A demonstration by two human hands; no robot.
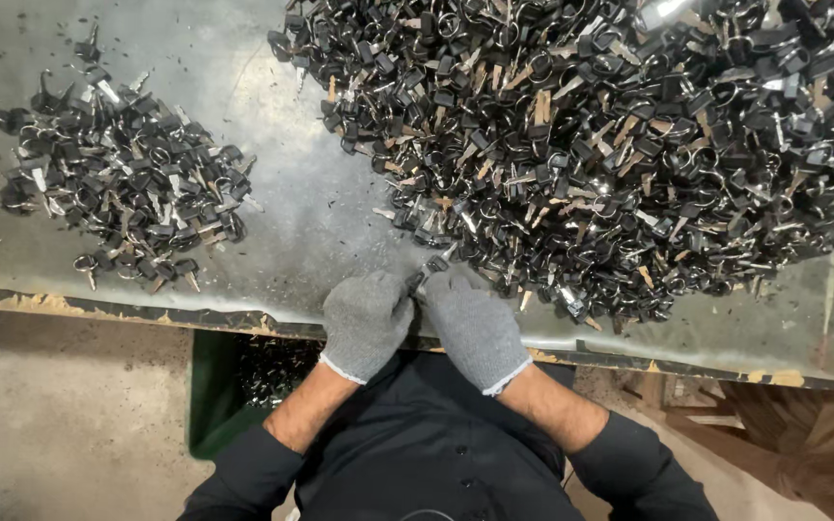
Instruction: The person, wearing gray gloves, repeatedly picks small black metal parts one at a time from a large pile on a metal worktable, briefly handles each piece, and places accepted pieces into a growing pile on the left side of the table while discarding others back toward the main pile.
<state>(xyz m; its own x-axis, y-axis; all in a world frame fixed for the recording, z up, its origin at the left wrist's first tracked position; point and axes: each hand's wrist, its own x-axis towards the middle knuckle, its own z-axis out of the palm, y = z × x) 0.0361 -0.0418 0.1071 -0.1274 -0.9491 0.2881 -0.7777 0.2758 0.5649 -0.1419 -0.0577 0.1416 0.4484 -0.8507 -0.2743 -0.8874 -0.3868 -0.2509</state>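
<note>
Head view: one black-headed key (433, 264) is pinched between the fingertips of the gloved left hand (367, 323) and gloved right hand (475, 328), both closed on it at the near table edge (243, 316). The large key heap (610, 145) lies just beyond the grip, the small sorted pile (127, 183) well to its left. The pinch is best kept low on the key head, clear of the heap, lest neighbouring rings be snagged.

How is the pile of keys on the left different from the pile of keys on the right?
The left pile is much smaller than the right pile. The left pile lies apart from the gloved hands, while the right pile reaches the right hand and left hand. Both hold black-headed keys with rings on the grey table.
</note>
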